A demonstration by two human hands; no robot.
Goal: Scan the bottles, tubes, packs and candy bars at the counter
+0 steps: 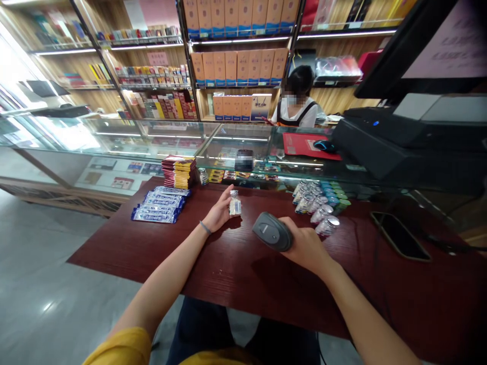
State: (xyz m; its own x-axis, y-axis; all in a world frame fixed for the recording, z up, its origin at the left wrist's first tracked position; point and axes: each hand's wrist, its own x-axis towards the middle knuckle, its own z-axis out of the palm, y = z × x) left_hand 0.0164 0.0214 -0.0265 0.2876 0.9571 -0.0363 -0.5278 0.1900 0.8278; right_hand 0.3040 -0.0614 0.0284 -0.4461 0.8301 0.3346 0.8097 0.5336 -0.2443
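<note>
My left hand (219, 212) is closed around a small clear bottle with a silver cap (235, 205), its barcode label turned towards me, just above the dark red table (224, 274). In my right hand (304, 243) is a grey handheld barcode scanner (273, 231), its head pointing left towards the bottle. Several similar silver-capped bottles (320, 213) stand in rows to the right of the scanner, beside green-and-blue cylindrical packs (335, 195). Left of my left hand lie blue-and-white wrapped packets (160, 205), with a stack of red-and-yellow packets (178, 171) behind them.
One more small bottle (203, 176) stands by the stack. A phone (400, 235) lies at the right, near cables. Behind the table runs a glass display counter (213, 144). A black machine with a monitor (414, 137) rises at the right. A person (299, 104) is behind the counter.
</note>
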